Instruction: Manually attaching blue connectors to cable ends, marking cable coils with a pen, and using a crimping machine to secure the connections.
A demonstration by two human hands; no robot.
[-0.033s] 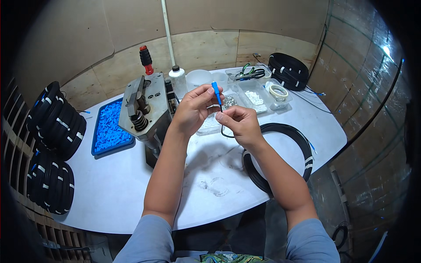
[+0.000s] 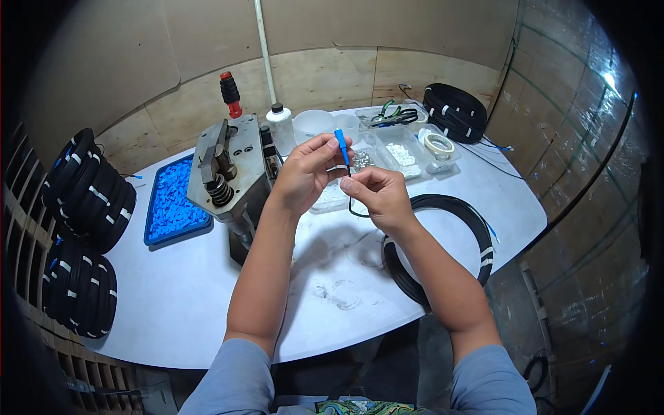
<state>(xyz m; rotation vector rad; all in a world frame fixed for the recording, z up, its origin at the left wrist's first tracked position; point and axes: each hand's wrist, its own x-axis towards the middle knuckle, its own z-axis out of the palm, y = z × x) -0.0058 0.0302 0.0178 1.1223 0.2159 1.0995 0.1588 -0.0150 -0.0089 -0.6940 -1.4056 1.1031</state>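
Note:
My left hand (image 2: pixel 306 169) is closed, gripping a blue cable connector (image 2: pixel 342 144) between thumb and fingers above the middle of the table. The connector stands nearly upright, with a small pale tip at its top. A thin black cable (image 2: pixel 353 209) runs down from its lower end. Just below the connector, my right hand (image 2: pixel 384 199) pinches this cable between thumb and forefinger. The cable loops under the right hand toward a large black cable coil (image 2: pixel 395 273), which lies flat beside my right forearm. Part of that coil is hidden by the forearm.
Left of my hands stands a metal press (image 2: pixel 238 155), beside a blue tray (image 2: pixel 178 239) of small blue parts. Clear containers (image 2: pixel 378 149) of small parts, a white bottle (image 2: pixel 279 124) and tape rolls (image 2: pixel 438 144) sit behind. Bundled black coils (image 2: pixel 83 294) line the left edge.

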